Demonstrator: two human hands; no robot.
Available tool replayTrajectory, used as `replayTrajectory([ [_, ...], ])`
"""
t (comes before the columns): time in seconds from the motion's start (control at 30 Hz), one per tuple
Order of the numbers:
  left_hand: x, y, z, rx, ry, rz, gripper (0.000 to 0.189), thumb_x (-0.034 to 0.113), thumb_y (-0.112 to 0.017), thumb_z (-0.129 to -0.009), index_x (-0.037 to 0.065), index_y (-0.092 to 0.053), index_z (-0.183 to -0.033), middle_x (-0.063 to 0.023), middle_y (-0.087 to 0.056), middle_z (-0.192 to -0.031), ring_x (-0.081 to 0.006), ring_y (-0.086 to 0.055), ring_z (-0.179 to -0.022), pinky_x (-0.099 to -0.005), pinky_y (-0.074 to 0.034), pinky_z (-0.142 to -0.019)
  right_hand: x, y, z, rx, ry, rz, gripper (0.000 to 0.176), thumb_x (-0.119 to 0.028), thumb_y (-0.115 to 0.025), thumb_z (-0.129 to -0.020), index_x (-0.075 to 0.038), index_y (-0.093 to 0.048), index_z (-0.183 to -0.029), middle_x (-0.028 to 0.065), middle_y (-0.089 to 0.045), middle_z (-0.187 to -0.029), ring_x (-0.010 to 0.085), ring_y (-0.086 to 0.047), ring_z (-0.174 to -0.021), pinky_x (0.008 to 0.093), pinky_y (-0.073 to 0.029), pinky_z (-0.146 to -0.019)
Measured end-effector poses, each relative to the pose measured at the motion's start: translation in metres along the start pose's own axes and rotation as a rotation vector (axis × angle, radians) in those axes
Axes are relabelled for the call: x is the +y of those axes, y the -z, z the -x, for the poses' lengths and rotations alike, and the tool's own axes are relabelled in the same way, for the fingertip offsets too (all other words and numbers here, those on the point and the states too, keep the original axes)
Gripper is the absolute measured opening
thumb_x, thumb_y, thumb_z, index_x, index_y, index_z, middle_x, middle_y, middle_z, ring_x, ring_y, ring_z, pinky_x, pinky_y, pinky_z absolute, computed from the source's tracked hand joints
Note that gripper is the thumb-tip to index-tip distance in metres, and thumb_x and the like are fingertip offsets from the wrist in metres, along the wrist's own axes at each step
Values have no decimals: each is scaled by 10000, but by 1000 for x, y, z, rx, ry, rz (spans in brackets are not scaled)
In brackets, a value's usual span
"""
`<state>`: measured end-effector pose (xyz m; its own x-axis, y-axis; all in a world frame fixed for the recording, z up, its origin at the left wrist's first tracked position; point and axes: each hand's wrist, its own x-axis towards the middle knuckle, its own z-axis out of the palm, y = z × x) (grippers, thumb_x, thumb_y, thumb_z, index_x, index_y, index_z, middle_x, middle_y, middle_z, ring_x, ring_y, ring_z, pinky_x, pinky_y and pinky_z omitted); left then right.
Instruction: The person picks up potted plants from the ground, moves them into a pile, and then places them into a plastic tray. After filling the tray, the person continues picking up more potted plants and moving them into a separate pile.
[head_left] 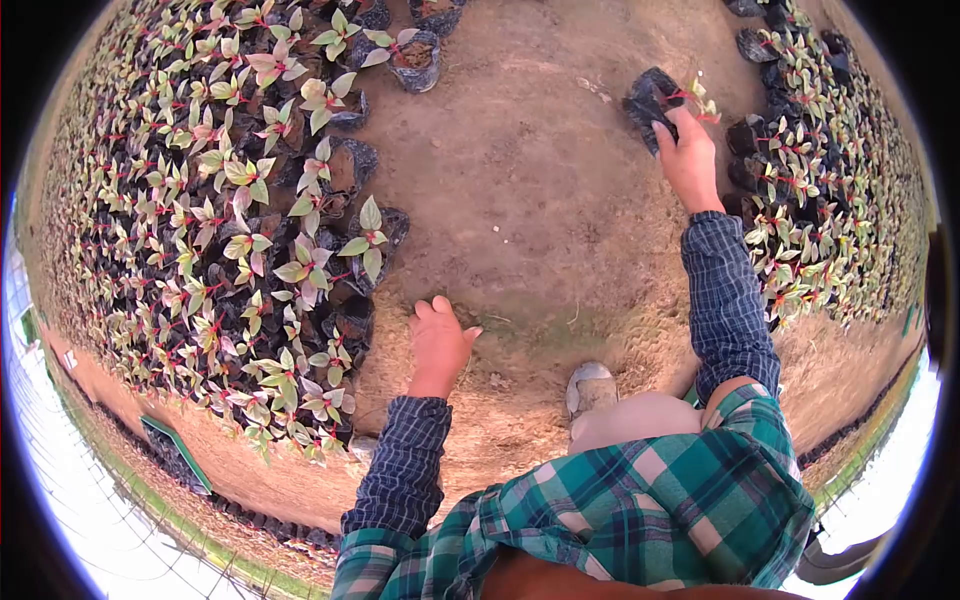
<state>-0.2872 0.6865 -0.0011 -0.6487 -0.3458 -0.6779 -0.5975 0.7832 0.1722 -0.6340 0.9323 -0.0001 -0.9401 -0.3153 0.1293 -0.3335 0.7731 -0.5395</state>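
Observation:
My right hand (688,155) grips a black plastic seedling bag (648,105) at the upper right, beside the right-hand block of plants. A small plant with red stems and pale green leaves (698,102) leans out of the bag. On the left, my left hand (440,338) hangs over the bare soil with its fingers apart and nothing in them. It is nearest to the edge of the left block of potted seedlings (300,270). One bagged seedling (370,243) stands at that block's edge, above and left of this hand.
Dense rows of bagged seedlings (835,170) line the right side. Brown soil (510,190) runs between the two blocks. My shoe (591,388) shows at lower centre. A green-edged tray (177,452) lies at the lower left. Another bagged seedling (414,62) stands at the top.

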Motion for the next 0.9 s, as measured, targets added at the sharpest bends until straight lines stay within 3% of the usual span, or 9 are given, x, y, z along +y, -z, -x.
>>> replayTrajectory([
  [0.07, 0, -3, -1, -8, 16, 2, 648, 320, -813, -710, -10, -369, -1048, -240, -428, -1083, -425, -488, -1003, -491, -434, -848, -54, -16, -9, -178, 94, -234, 143, -106, -657, -829, -33, -563, -908, 178, -609, -874, 370, -602, -817, 409, -482, -692],
  [0.27, -6, -9, -5, 17, -27, -42, 678, 324, -826, -692, -14, -367, -1060, -242, -432, -1094, -425, -484, -1009, -488, -424, -862, -167, -86, -35, -340, 963, -207, 198, -69, -541, -794, -79, -524, -991, 88, -566, -929, 311, -607, -836, 416, -510, -694],
  [0.4, -1, -7, -4, -1, 12, -8, 702, 314, -833, -686, -21, -356, -1076, -250, -428, -1098, -428, -475, -1013, -489, -421, -865, -161, -121, -32, -442, 1127, 3, 214, -114, -548, -805, -98, -543, -1019, 63, -559, -940, 278, -589, -924, 406, -521, -713],
  [0.53, -3, -8, -1, -1, -3, -29, 708, 304, -836, -683, -23, -347, -1076, -260, -420, -1105, -430, -470, -1017, -493, -425, -852, -116, -84, -16, -107, 610, -276, 219, -138, -561, -859, -108, -557, -1075, 89, -565, -974, 299, -584, -940, 410, -519, -726],
  [0.6, -2, -6, -3, -12, 14, -22, 712, 291, -840, -680, -24, -338, -1075, -267, -413, -1107, -433, -467, -1015, -497, -427, -844, -69, -40, -10, -5, 116, -237, 162, -140, -587, -861, -92, -587, -1015, 133, -585, -965, 339, -599, -881, 412, -511, -740],
  [0.7, -2, -7, -3, 1, -3, -10, 714, 284, -843, -677, -28, -337, -1072, -264, -414, -1097, -438, -469, -1011, -498, -427, -842, 35, 4, 0, 368, -302, 13, 182, -152, -613, -822, -44, -591, -966, 167, -596, -899, 331, -595, -857, 404, -497, -767],
  [0.73, -3, -8, -2, -4, -6, -9, 714, 284, -843, -677, -28, -337, -1072, -264, -414, -1097, -438, -469, -1011, -498, -427, -842, 68, 20, 3, 347, -488, 99, 287, -185, -640, -794, -18, -575, -1018, 191, -596, -933, 342, -584, -900, 406, -490, -804],
  [0.83, -3, -8, -3, 29, -36, 4, 716, 276, -848, -668, -27, -340, -1069, -258, -418, -1084, -436, -473, -995, -502, -429, -834, 103, 52, 8, 299, -537, 359, 531, -223, -680, -782, 15, -465, -1205, 290, -568, -1072, 405, -576, -991, 443, -498, -849],
  [0.9, -4, -6, -2, 22, -40, 8, 710, 285, -848, -666, -21, -348, -1066, -250, -421, -1069, -429, -478, -977, -502, -431, -826, 116, 48, 0, 160, -640, 301, 505, -222, -679, -802, 20, -450, -1182, 285, -600, -1033, 412, -602, -980, 458, -506, -831],
])
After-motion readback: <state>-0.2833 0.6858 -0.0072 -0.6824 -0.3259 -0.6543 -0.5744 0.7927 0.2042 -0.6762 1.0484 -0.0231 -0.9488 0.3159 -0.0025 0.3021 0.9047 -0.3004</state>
